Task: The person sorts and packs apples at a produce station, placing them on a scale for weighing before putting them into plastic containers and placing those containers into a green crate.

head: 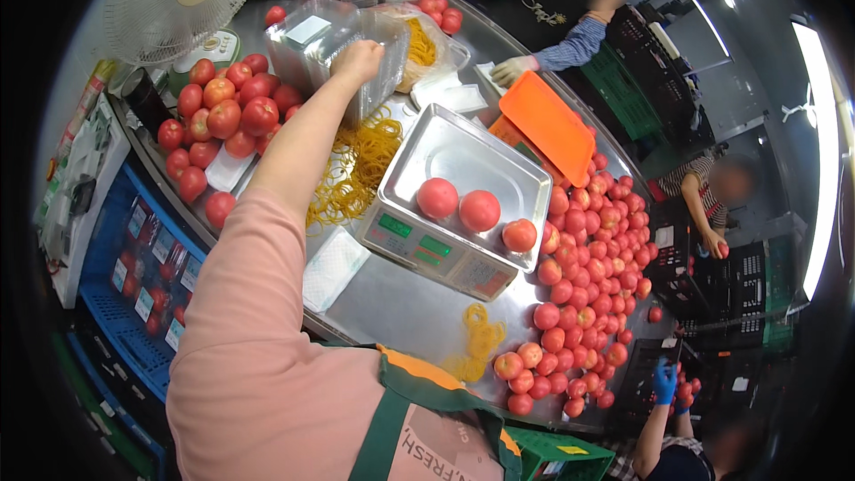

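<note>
My left hand (359, 61) reaches far across the steel table and grips the rim of a nested stack of clear plastic containers (304, 57). My right hand is out of view. Just below the stack lies a heap of yellow rubber bands (364, 153). A digital scale (427, 250) stands before me, its display lit green. On its steel pan (487, 153) rest three tomatoes, one of them a red tomato (437, 198) near the pan's middle. A white absorbent pad (334, 270) lies left of the scale.
Loose tomatoes (594, 267) cover the table's right side; more tomatoes (224, 117) are heaped left. An orange tray (548, 127) leans behind the scale. A fan (187, 0) stands far left. Across the table is a co-worker's gloved hand (514, 71). A blue crate (127, 310) holds packed tomatoes.
</note>
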Tool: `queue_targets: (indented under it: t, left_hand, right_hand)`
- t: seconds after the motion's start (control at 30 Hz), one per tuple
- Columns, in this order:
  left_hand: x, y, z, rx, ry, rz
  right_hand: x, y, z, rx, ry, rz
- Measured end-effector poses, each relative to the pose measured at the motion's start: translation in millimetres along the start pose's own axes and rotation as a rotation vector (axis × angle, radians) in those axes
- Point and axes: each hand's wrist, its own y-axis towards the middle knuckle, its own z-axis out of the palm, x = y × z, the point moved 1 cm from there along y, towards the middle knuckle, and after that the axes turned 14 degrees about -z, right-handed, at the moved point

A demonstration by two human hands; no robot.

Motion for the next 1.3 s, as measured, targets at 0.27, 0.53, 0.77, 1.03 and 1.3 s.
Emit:
queue_targets:
  t: [0.27, 0.53, 0.77, 1.03, 1.3]
  left_hand:
    - [-40.0, -52.6, -28.0, -0.587, -0.502, 0.517]
    - [37.8, -351.6, 5.5, 0.406, -0.160, 1.449]
    - [77.7, -397.6, 17.0, 0.472, -0.198, 1.518]
    - [158.8, -351.1, -17.0, -0.012, 0.196, 0.427]
    - [169.7, -339.1, 0.8, 0.075, 0.113, 0.293]
  right_hand:
    - [19.0, 4.6, -1.3, 0.063, 0.104, -0.054]
    - [64.8, 99.2, 27.2, 0.087, 0.526, -0.430]
    - [19.6, 152.3, 73.4, 0.240, 0.430, -0.229]
    - [15.2, 131.1, 66.4, 0.254, 0.596, -0.202]
    - [14.2, 146.3, 66.6, 0.210, 0.349, -0.255]
